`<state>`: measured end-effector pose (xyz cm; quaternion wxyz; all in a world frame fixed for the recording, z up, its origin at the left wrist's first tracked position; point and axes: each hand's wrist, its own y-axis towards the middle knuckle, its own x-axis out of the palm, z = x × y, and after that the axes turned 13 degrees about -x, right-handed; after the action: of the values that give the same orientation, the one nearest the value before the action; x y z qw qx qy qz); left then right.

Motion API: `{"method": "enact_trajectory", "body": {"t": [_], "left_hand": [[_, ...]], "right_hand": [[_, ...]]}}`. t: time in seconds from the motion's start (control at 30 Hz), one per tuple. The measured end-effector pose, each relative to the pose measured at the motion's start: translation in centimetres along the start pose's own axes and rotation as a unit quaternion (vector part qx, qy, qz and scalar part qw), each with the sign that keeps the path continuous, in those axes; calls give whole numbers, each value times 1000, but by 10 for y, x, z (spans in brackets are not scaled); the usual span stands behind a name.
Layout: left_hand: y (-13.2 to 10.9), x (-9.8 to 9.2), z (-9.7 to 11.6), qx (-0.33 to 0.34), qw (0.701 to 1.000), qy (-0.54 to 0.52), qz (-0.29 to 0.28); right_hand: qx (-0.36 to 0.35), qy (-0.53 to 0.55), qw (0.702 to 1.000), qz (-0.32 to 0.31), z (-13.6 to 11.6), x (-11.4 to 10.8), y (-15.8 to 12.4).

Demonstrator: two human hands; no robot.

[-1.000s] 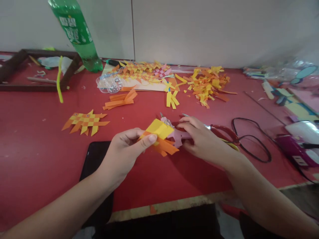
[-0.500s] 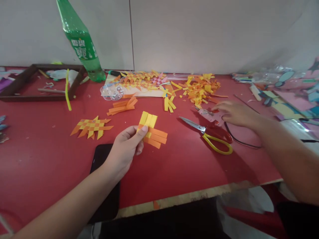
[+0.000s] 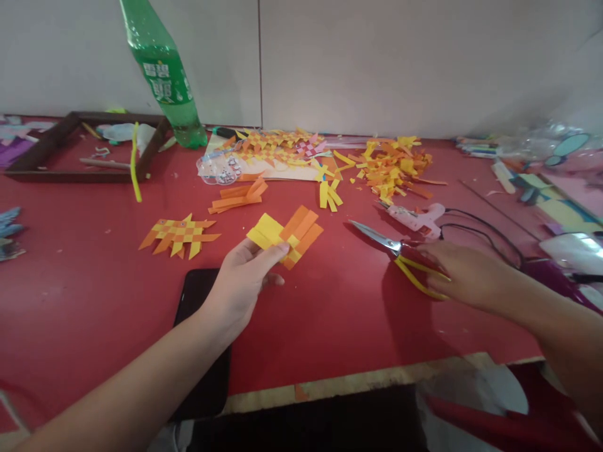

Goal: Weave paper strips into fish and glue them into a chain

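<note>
My left hand [image 3: 245, 270] pinches a woven piece of yellow and orange paper strips [image 3: 301, 229] between thumb and fingers, above the table. Its strip ends fan out, yellow to the left and orange to the upper right. On the right, my right hand [image 3: 452, 267] is closed around the handles of a pair of scissors [image 3: 377, 237], covering part of the red loop; the yellow loop still shows. The blades point up and left. Just beyond them lies a pink glue gun [image 3: 417, 220] with a black cord. A finished-looking woven paper fish [image 3: 181, 235] rests left of my left hand.
A black phone [image 3: 202, 351] lies under my left forearm. Behind are folded orange strips [image 3: 239, 196], a heap of paper scraps [image 3: 396, 166], a green bottle [image 3: 169, 88] and a brown frame [image 3: 70, 177]. The table's front edge [image 3: 348, 378] runs close below.
My right hand has moved from the glue gun toward me and onto the scissors' handles. My left hand has turned the woven paper, so its orange strips now point up and right.
</note>
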<state>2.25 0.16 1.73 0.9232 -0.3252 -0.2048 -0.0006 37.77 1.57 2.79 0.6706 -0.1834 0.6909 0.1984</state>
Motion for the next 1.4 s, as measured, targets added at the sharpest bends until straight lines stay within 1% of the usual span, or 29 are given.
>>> {"method": "enact_trajectory", "body": {"t": [0.07, 0.1, 0.17, 0.2, 0.23, 0.3, 0.33, 0.37, 0.43, 0.47, 0.53, 0.63, 0.77, 0.83, 0.97, 1.1, 1.17, 1.3, 1.4], "left_hand": [[0, 0, -1, -3, 1000, -4, -6], [0, 0, -1, -5, 1000, -9, -6], [1, 0, -1, 1, 1000, -27, -1], [2, -1, -1, 7, 999, -35, 5], [3, -1, -1, 13, 999, -42, 12], [5, -2, 0, 26, 998, -51, 30], [5, -3, 1, 30, 998, -52, 37], [6, -3, 2, 33, 997, -50, 40], [6, -4, 3, 37, 997, -42, 44], [6, -4, 3, 39, 997, -36, 48], [7, -3, 2, 45, 997, -19, 61], [7, -3, 0, 66, 994, 19, 83], [8, -6, -3, 91, 987, 92, 92], [8, -7, -4, 95, 985, 111, 94], [6, -7, -2, 94, 982, 133, 91], [5, -6, 0, 85, 982, 145, 80], [5, -6, -1, 85, 982, 145, 81], [5, -7, -4, 97, 983, 141, 65], [5, -8, -4, 106, 980, 154, 60]], "right_hand": [[-16, -7, 998, -56, -1, -2, 5], [-8, -18, 998, -62, -1, -4, 9], [24, -35, 999, -25, -3, -7, 18], [36, -31, 999, 4, -6, -8, 23], [42, -18, 998, 40, -9, -9, 28], [33, 37, 993, 106, -19, -8, 41], [18, 67, 989, 132, -25, -6, 47], [-2, 92, 986, 140, -31, -4, 53], [-61, 107, 982, 141, -44, 1, 64], [-88, 105, 982, 129, -49, 5, 68], [-133, 100, 977, 135, -56, 12, 73], [-145, 75, 978, 130, -55, 23, 71], [-116, 70, 985, 103, -50, 29, 64], [-103, 73, 987, 96, -48, 30, 63], [-83, 89, 986, 116, -48, 30, 62], [-89, 98, 984, 123, -48, 29, 60], [-88, 80, 986, 116, -48, 28, 59], [-63, 37, 993, 97, -47, 26, 56], [-63, 22, 992, 103, -48, 23, 55]]}}
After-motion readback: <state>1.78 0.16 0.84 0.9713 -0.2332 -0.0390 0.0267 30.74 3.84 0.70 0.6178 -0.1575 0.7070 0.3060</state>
